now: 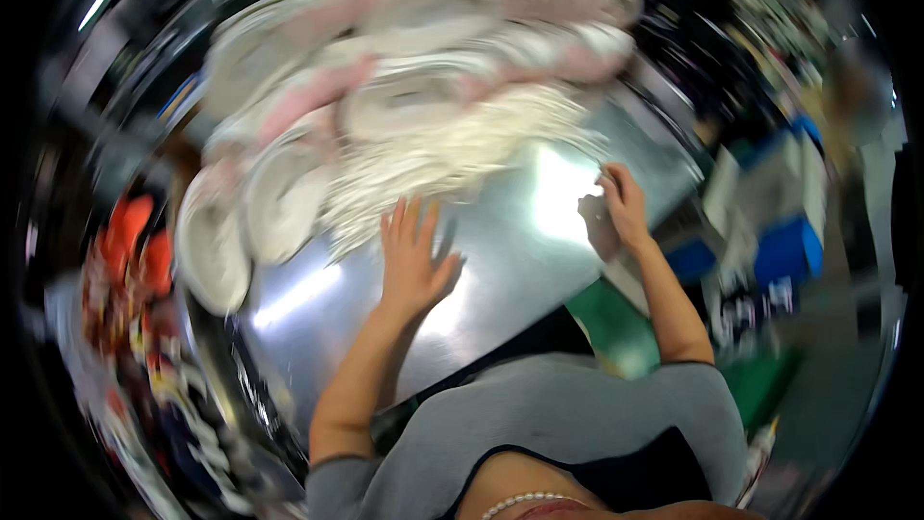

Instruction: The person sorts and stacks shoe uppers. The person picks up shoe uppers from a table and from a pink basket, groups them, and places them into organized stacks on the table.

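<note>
My left hand is spread palm down low over the grey metal tabletop, its fingertips at the near edge of a heap of thin cream-white strips. Over to the right, my right hand is closed in a pinch above the shiny part of the table. Whatever it may hold at the fingertips is too small and blurred to name. Behind the heap, nested stacks of white oval pieces with pink patches lie in rows. Two more white oval stacks lean at the table's left side.
Orange and red items are crowded beyond the table's left edge. On the right stand open cartons and a blue container. A green surface shows below the table's right edge. Motion blurs much of the surroundings.
</note>
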Demonstrator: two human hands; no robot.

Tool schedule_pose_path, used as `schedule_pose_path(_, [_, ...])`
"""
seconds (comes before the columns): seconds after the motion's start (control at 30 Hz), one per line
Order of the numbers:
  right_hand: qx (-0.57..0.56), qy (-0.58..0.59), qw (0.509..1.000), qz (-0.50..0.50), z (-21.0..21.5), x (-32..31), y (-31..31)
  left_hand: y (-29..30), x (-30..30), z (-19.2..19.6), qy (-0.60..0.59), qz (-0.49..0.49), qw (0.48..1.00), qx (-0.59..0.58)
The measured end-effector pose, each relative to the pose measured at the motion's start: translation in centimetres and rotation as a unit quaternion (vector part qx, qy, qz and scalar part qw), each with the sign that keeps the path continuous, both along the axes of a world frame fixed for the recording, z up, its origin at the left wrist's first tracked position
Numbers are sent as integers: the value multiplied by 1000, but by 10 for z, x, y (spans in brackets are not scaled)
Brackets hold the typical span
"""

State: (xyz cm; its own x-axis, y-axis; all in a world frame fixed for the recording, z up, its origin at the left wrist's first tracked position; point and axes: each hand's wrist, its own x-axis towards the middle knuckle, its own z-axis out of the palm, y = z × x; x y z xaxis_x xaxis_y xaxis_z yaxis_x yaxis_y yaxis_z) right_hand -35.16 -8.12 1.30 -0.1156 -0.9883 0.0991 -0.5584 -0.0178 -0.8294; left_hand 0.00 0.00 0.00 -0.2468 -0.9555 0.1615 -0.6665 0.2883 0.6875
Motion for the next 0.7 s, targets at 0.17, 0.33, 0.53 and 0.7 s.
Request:
schedule_pose_path(0.17, [-144,-186,912,-335,-51,2,-10,-78,-7,-10,19,-178,976,-124])
schedule_pose_path(0.33, [-195,-370,855,-307,-121,69,-72,-94,39,-25,-53,-171,969,-171])
schedule_pose_path(0.53, [-141,-259,870,-396,-161,64,-39,-57,47,-28,-7,-190,976,-104])
schedule_pose_path(0.7, [-135,-415,865,-247,-156,55,-47,-77,52,-43,-28,-198,969,-144])
